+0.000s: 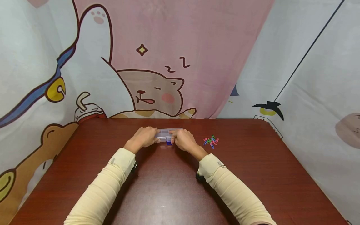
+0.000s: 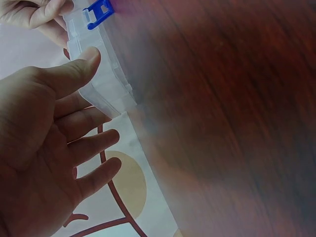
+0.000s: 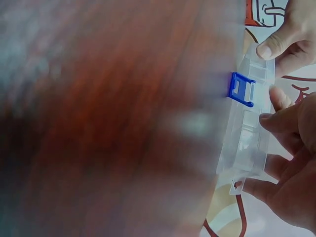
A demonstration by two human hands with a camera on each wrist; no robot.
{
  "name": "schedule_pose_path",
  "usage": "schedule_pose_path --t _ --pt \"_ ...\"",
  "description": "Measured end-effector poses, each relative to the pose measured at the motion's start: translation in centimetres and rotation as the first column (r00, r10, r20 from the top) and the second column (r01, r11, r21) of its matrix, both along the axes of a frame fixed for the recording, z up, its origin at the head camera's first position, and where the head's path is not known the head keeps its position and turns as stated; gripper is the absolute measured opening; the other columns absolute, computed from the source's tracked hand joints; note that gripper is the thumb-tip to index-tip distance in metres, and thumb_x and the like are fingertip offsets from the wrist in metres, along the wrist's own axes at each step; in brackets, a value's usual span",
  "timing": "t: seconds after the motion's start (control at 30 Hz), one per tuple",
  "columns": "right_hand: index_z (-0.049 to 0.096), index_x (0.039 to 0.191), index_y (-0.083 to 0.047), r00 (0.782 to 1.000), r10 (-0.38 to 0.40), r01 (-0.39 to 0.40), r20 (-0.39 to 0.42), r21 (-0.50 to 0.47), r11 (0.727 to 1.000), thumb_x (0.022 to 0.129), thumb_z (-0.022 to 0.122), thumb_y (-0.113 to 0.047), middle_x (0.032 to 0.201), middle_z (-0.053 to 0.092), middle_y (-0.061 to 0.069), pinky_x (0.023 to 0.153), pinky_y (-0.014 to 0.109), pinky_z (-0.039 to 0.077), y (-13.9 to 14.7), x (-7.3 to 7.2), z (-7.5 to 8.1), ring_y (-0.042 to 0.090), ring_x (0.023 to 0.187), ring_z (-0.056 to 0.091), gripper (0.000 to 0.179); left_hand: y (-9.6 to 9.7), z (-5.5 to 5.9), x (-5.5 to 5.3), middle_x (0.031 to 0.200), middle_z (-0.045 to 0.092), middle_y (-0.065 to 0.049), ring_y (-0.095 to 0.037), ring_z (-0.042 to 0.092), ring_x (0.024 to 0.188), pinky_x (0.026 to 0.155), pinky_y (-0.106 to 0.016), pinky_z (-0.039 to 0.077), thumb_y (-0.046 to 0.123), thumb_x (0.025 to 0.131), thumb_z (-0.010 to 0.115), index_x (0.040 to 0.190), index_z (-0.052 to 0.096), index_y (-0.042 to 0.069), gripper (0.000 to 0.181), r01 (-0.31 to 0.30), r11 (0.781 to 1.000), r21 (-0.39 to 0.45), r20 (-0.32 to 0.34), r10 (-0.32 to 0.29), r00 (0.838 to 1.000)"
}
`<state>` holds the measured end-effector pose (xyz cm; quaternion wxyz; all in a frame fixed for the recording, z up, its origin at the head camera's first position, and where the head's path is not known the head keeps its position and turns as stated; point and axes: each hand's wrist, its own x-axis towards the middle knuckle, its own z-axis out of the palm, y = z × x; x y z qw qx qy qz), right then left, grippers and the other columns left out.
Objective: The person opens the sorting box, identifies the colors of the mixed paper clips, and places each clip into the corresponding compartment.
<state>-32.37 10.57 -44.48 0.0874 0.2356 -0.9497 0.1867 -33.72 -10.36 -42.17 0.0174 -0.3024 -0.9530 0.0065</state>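
A clear plastic compartment box (image 1: 164, 134) with a blue latch (image 1: 169, 142) lies toward the far side of the table. The latch (image 3: 241, 89) hangs swung out from the box's near side in the right wrist view. My left hand (image 1: 145, 136) grips the left end, thumb on the near side and index finger behind, other fingers spread. At the right part, my right hand (image 1: 183, 139) holds the box with bent fingers, its thumb (image 3: 267, 117) at the lid's edge beside the latch. One finger of it reaches the small hanging tab (image 3: 237, 186) at the end.
A loose pile of colored paper clips (image 1: 211, 141), pink, green and blue, lies on the brown table (image 1: 253, 175) to the right of the right hand. Behind the table's far edge hangs a cloth (image 1: 208, 62) printed with cartoon animals.
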Motion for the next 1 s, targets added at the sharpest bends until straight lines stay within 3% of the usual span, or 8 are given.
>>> schedule_pose_path --t 0.23,0.5,0.83,1.0 --pt "0.074 0.066 -0.017 1.0 0.02 -0.02 0.016 -0.004 1.0 0.08 0.059 0.003 0.123 0.067 -0.008 0.068 0.038 0.054 0.16 -0.17 0.23 0.016 0.094 0.068 0.03 0.07 0.0 -0.07 0.113 0.068 -0.011 -0.028 0.065 0.097 0.077 -0.045 0.053 0.037 0.092 0.067 0.119 0.067 0.011 0.038 -0.003 1.0 0.001 0.01 0.003 1.0" --pt "0.075 0.069 -0.018 0.998 0.042 -0.041 0.039 -0.01 0.999 0.083 0.058 0.003 0.123 0.067 -0.007 0.07 0.037 0.053 0.3 -0.24 0.33 0.016 0.096 0.068 0.031 0.1 0.02 0.01 0.124 0.065 -0.012 -0.029 0.064 0.101 0.081 -0.045 0.052 0.037 0.092 0.067 0.124 0.065 0.01 0.041 -0.022 1.0 0.007 0.039 0.021 0.999" --pt "0.078 0.082 -0.021 0.995 0.025 -0.021 0.099 -0.038 0.999 0.087 0.064 -0.001 0.124 0.067 -0.008 0.078 0.039 0.054 0.41 -0.5 0.73 0.02 0.103 0.067 0.025 -0.07 0.05 -0.12 0.131 0.062 -0.011 -0.028 0.063 0.107 0.084 -0.045 0.052 0.038 0.092 0.067 0.128 0.064 0.012 0.045 -0.022 1.0 0.012 0.044 0.021 0.999" --pt "0.079 0.101 -0.027 0.996 0.018 -0.016 0.093 -0.022 1.0 0.085 0.064 0.0 0.122 0.068 -0.006 0.074 0.038 0.055 0.35 -0.44 0.74 0.02 0.099 0.068 0.035 -0.15 0.03 -0.11 0.136 0.059 -0.013 -0.031 0.061 0.115 0.091 -0.047 0.051 0.039 0.092 0.066 0.133 0.061 0.011 0.049 -0.027 1.0 0.014 0.058 0.026 0.998"
